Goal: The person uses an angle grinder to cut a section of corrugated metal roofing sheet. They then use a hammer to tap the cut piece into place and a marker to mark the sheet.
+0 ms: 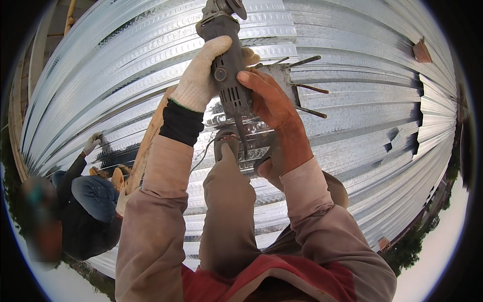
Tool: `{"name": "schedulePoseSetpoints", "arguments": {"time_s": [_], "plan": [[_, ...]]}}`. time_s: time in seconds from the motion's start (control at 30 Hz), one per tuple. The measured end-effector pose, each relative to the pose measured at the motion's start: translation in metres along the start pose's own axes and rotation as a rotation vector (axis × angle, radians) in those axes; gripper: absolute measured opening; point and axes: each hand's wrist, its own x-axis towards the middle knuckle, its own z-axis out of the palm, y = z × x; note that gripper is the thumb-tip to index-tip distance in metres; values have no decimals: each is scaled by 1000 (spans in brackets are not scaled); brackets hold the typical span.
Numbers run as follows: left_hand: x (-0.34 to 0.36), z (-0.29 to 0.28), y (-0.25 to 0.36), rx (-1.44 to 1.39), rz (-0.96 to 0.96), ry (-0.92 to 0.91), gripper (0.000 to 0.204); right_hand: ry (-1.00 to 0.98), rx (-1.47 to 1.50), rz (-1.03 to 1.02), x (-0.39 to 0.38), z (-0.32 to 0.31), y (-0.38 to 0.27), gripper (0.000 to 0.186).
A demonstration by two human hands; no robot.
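A black angle grinder point(230, 70) is held up in front of me, its disc end pointing away and its cord end toward me. My left hand point(201, 73), in a white knit glove, wraps around the body from the left. On the other side, my bare right hand point(274, 98) grips the body, thumb laid along it, its other fingers partly hidden. Beyond the right hand, a grey concrete column stub point(284, 75) with several rusty rebar ends point(312, 89) sticks up through the metal decking point(352, 116). The grinder's head is cut off by the top edge.
A co-worker in dark clothes and blue jeans point(95, 196) crouches at left, one gloved hand point(92, 143) on the decking. A wooden plank point(148, 136) lies between us. A cord point(202, 157) runs near my feet. A brown block point(421, 51) lies at far right.
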Motion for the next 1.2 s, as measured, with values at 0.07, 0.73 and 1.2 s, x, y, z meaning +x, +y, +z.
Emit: {"name": "schedulePoseSetpoints", "arguments": {"time_s": [0.07,0.73,1.2], "plan": [[-18,37,17,-42,-17,3,57,-98,252,42,-12,3,-12,69],[18,383,-59,57,-128,123,60,177,-165,280,-214,-144,-284,55],[31,453,-87,-99,-28,63,61,-12,-231,506,-215,-227,-372,58]]}}
